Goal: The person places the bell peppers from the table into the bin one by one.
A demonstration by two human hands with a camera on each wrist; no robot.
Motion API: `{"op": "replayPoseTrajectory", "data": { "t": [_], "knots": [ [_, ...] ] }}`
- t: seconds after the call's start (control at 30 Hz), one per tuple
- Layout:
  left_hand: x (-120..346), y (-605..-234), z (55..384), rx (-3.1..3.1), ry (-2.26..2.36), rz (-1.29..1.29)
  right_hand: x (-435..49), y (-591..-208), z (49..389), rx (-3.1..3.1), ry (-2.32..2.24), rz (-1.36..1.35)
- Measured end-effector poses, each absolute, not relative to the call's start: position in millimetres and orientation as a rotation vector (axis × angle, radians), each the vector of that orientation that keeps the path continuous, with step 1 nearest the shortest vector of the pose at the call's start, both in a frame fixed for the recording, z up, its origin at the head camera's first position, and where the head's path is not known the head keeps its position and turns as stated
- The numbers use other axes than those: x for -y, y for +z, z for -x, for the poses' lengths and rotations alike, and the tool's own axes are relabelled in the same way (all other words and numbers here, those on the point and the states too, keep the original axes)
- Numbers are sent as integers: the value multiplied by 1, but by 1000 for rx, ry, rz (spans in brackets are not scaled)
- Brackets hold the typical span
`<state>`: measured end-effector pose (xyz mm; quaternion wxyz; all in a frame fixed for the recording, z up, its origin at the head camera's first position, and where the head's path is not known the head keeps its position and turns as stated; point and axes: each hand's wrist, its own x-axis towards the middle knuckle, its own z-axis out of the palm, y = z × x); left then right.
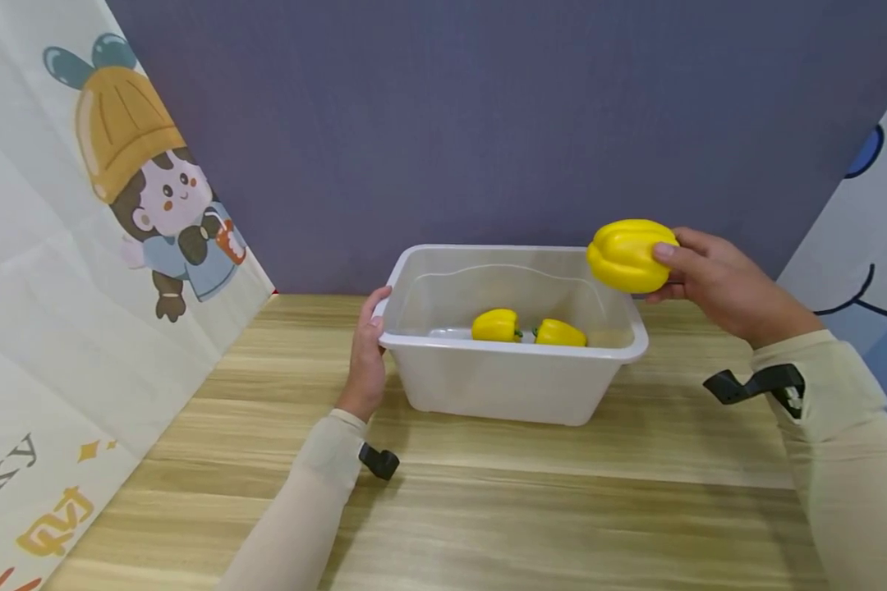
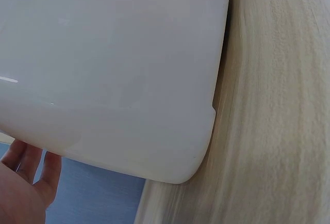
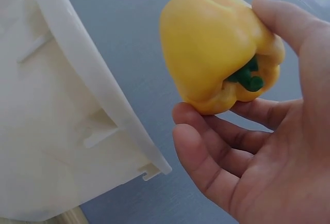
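Observation:
Thumb and fingers of my right hand (image 1: 724, 283) pinch a yellow bell pepper (image 1: 631, 256) above the right end of a white plastic bin (image 1: 503, 382). In the right wrist view the pepper's green stem (image 3: 250, 77) faces the palm, and the bin's rim (image 3: 98, 74) is beside it, apart from the hand. My left hand (image 1: 365, 361) grips the bin's left rim. The left wrist view shows its fingers (image 2: 49, 175) at the bin's edge. Two more yellow bell peppers, one on the left (image 1: 495, 325) and one on the right (image 1: 559, 332), lie inside, partly hidden by the front rim.
The bin stands on a wood-grain table (image 1: 488, 509), close to a dark blue-grey panel (image 1: 488, 123) at the back. A white sheet with a cartoon figure (image 1: 170, 189) borders the left side. Another printed sheet (image 1: 872, 238) stands at the right.

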<state>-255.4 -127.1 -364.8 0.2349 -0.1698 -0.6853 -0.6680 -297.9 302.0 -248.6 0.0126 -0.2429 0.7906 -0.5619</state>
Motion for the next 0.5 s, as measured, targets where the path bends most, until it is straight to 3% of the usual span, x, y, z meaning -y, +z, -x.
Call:
{"op": "replayPoseTrajectory", "data": {
  "t": [0.5],
  "knots": [
    [127, -367, 257, 1875, -1824, 470, -288, -243, 300, -2503, -1645, 703]
  ]
}}
